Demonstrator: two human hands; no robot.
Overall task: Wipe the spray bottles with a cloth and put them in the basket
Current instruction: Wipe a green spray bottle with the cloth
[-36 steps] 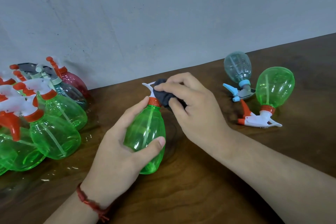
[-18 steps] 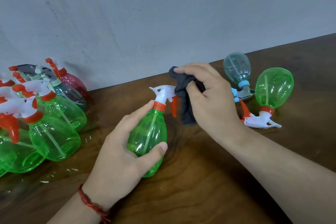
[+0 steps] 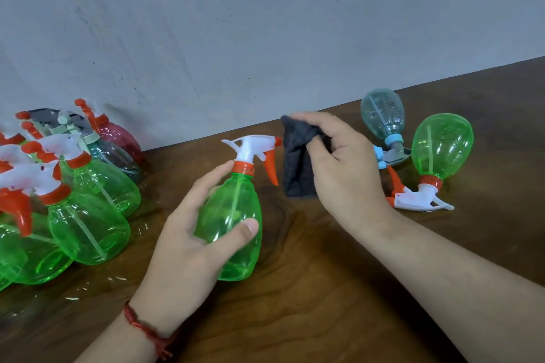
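My left hand grips a green spray bottle with a white head and orange trigger, upright near the table's middle. My right hand pinches a dark grey cloth just right of the bottle's trigger; the cloth hangs free, apart from the bottle. A green bottle and a teal bottle with a blue collar lie on their sides at the right. No basket shows in the head view.
A heap of several green bottles, plus a dark one and a pink one, lies at the left against the grey wall. Dark wooden tabletop spreads between my arms.
My right hand lifted the cloth off the bottle's spray head and drew it to the right. The head, covered a second ago, is now bare. My left hand keeps its hold.
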